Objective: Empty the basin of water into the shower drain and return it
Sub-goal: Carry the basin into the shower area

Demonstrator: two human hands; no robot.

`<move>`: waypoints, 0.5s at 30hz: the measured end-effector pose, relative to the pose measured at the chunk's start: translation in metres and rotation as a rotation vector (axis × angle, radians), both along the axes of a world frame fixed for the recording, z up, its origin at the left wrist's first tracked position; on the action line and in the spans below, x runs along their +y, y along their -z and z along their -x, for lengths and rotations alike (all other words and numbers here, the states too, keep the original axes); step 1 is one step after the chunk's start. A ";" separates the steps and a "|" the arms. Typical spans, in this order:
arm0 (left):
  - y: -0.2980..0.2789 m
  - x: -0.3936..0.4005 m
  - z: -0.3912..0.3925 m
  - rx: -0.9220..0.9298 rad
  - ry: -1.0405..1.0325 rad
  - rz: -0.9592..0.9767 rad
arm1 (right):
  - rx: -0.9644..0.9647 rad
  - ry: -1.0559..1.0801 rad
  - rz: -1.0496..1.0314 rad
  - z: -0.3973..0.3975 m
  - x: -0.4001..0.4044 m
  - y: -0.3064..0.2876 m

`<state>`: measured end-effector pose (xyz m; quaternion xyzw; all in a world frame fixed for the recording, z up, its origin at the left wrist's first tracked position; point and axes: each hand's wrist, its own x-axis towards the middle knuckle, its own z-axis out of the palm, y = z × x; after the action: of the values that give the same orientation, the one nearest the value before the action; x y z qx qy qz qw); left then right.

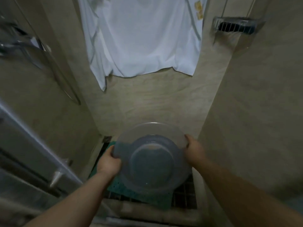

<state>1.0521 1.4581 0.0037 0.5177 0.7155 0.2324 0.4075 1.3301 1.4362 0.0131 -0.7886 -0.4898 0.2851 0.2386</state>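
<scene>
Two bare hands hold one translucent basin [152,158] out over the shower floor, above a green mat [131,192] that lies on the dark tiled floor [185,197]. The left hand [109,163] has its fingers curled around the left rim; the right hand [195,149] has its fingers closed on the right rim. Behind, a white garment [144,40] hangs against the beige wall, and a wire rack [236,27] sits high on the right wall.
</scene>
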 end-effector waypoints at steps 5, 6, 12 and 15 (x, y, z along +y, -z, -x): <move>0.001 0.074 -0.030 -0.002 -0.067 0.011 | -0.057 -0.123 0.072 -0.028 0.090 -0.003; 0.002 0.092 -0.033 -0.008 -0.085 0.005 | -0.045 -0.134 0.085 -0.031 0.110 -0.003; 0.014 0.178 -0.034 -0.061 -0.225 0.004 | 0.081 -0.125 0.117 -0.033 0.217 -0.005; 0.026 0.216 -0.029 -0.089 -0.304 0.012 | 0.015 -0.246 0.113 -0.023 0.270 -0.005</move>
<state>1.0807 1.6738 -0.0221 0.3904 0.7682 0.3097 0.4020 1.3530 1.7061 0.0176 -0.7327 -0.5641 0.3451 0.1608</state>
